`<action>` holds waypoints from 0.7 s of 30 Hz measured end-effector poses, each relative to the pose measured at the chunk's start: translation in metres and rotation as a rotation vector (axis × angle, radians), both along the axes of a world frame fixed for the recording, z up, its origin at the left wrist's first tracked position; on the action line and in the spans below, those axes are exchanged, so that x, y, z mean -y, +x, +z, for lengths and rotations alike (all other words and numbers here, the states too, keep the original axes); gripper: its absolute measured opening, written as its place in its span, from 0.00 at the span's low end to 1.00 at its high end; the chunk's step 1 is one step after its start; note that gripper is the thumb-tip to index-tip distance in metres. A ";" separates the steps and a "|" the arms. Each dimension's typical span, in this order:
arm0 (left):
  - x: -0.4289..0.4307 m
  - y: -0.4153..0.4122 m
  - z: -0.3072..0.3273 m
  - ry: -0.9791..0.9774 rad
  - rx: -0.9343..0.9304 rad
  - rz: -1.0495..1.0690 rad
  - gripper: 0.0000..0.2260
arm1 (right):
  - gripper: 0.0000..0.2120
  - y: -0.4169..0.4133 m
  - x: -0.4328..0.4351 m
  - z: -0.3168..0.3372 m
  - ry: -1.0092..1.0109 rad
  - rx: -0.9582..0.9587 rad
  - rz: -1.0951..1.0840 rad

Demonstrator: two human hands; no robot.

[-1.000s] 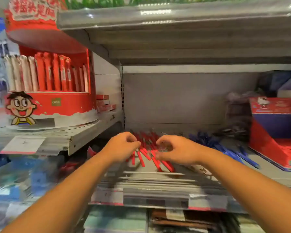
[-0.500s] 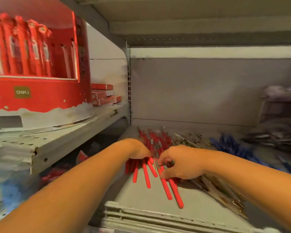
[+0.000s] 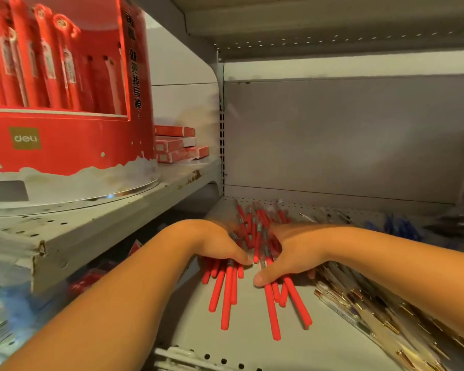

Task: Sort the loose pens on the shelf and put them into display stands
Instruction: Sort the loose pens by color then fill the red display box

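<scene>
From the head camera I see my left hand (image 3: 212, 243) and right hand (image 3: 292, 253) cupped around a pile of red pens (image 3: 255, 266) near the left edge of the grey shelf (image 3: 319, 341), fingers curled on the barrels. Gold-clipped pens (image 3: 381, 303) lie just right. A red display stand (image 3: 65, 145) sits on the higher left shelf.

A heap of slim red plastic pens (image 3: 227, 293) lies loose on the grey perforated metal shelf (image 3: 319, 341), their capped ends fanned toward the front edge and their far ends crossed in a tangle toward the back, beside a row of clear gold-trimmed pens (image 3: 381, 311) on the right.
</scene>
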State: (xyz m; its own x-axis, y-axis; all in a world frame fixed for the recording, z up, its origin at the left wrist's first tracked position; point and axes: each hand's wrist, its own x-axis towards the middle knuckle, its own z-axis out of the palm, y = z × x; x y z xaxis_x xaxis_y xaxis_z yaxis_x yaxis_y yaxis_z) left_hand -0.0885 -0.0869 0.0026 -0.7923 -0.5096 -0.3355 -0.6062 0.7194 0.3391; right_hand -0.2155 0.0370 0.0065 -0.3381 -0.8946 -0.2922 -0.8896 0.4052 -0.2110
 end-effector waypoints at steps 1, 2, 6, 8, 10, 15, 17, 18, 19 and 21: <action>0.000 0.003 0.002 0.023 -0.008 -0.019 0.30 | 0.35 0.001 0.004 0.000 0.000 0.006 0.000; 0.000 0.005 0.004 0.045 -0.002 -0.043 0.34 | 0.31 0.001 0.007 0.000 -0.005 0.029 0.004; 0.004 0.016 0.011 0.097 0.081 -0.147 0.44 | 0.11 0.002 0.017 0.000 0.049 0.082 -0.020; 0.005 0.018 0.010 0.078 0.092 -0.166 0.44 | 0.08 0.006 0.018 -0.002 0.097 0.064 -0.011; 0.006 0.018 0.008 -0.017 0.051 -0.136 0.45 | 0.09 0.010 0.017 -0.005 0.052 0.031 0.001; 0.007 0.016 0.004 -0.109 -0.028 -0.081 0.30 | 0.13 0.013 0.016 -0.012 -0.057 -0.058 0.036; 0.008 0.016 0.004 -0.019 -0.040 -0.077 0.31 | 0.14 0.012 0.014 -0.015 -0.095 -0.069 0.035; 0.008 0.016 0.004 0.015 -0.040 -0.078 0.33 | 0.15 0.010 0.013 -0.016 -0.120 -0.072 0.035; 0.008 0.017 0.003 0.012 -0.037 -0.078 0.34 | 0.17 0.008 0.011 -0.018 -0.142 -0.071 0.044; 0.008 0.017 0.002 -0.103 -0.044 -0.063 0.35 | 0.16 0.005 0.006 -0.021 -0.175 -0.066 0.077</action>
State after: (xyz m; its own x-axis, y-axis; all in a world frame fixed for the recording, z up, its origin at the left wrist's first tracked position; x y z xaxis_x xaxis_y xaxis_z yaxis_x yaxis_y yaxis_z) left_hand -0.0718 -0.0953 0.0047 -0.8365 -0.4885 -0.2483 -0.5451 0.7880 0.2861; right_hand -0.2107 0.0307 -0.0144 -0.2804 -0.9537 -0.1091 -0.9306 0.2979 -0.2127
